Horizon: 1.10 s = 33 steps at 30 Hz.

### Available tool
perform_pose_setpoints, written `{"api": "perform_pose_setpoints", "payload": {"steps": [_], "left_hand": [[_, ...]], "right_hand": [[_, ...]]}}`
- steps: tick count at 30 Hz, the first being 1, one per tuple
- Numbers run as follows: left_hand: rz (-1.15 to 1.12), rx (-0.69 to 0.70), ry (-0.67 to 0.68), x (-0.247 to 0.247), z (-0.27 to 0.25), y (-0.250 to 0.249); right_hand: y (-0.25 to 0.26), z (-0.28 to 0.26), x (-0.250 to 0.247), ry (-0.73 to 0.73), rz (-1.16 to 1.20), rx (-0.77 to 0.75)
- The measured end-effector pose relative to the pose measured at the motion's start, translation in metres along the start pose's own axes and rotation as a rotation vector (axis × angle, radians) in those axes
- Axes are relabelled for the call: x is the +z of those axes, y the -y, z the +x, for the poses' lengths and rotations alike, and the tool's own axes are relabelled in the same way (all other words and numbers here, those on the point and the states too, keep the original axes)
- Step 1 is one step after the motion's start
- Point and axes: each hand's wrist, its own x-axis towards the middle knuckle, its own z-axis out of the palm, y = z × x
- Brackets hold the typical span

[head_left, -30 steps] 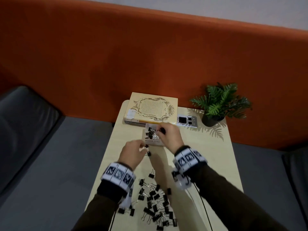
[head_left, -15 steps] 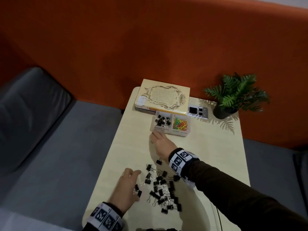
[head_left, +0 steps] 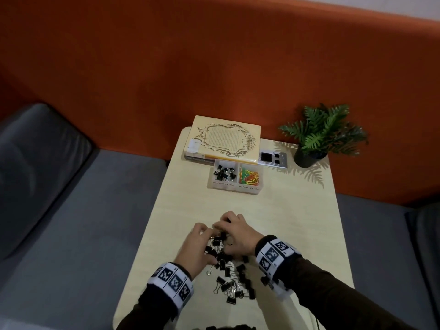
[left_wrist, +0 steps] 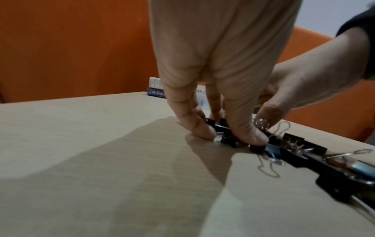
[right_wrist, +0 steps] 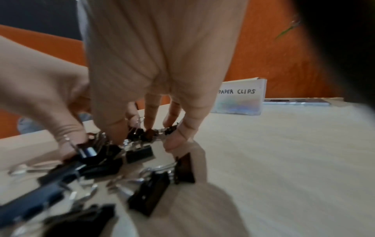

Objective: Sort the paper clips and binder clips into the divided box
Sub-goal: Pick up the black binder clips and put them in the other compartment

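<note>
Black binder clips [head_left: 228,272] are lying in a loose heap on the near half of a pale wooden table [head_left: 297,225]. More of them are sitting in the left compartment of the clear divided box [head_left: 237,185], labelled BINDER CLIPS. The coloured paper clips [head_left: 249,177] are filling its right one, marked PAPER CLIPS. The box is standing at the far end, just in front of a stack of books [head_left: 223,139].

Both hands are working at the far edge of the heap. The left hand [head_left: 194,248] is bending its fingers [left_wrist: 205,131] down onto clips. The right hand [head_left: 234,234] is curling its fingers [right_wrist: 178,141] around a small cluster.

A flat grey device [head_left: 273,159] is lying right of the books, with a potted fern [head_left: 319,136] beyond it. Grey sofa cushions [head_left: 71,222] are flanking the table, and an orange backrest [head_left: 214,67] is rising behind.
</note>
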Motion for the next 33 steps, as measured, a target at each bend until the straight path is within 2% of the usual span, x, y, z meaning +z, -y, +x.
{"api": "perform_pose_setpoints", "payload": {"steps": [5,10,16,27,33], "left_hand": [[-0.003,-0.020,0.016,-0.001,0.009,-0.003],[-0.037,-0.042,-0.032,0.003,0.012,-0.006],[-0.046,-0.068,-0.052,0.004,0.013,-0.009],[-0.009,-0.079,-0.027,0.002,0.014,-0.009],[0.001,-0.097,-0.026,0.000,0.011,-0.012]], "right_hand": [[-0.001,-0.013,0.009,-0.021,0.016,0.025],[-0.001,-0.033,0.020,-0.036,0.080,0.047],[0.000,-0.040,0.037,-0.153,0.106,0.094],[0.000,-0.041,0.025,-0.162,0.106,0.103],[0.002,-0.040,0.004,-0.181,0.005,0.138]]}}
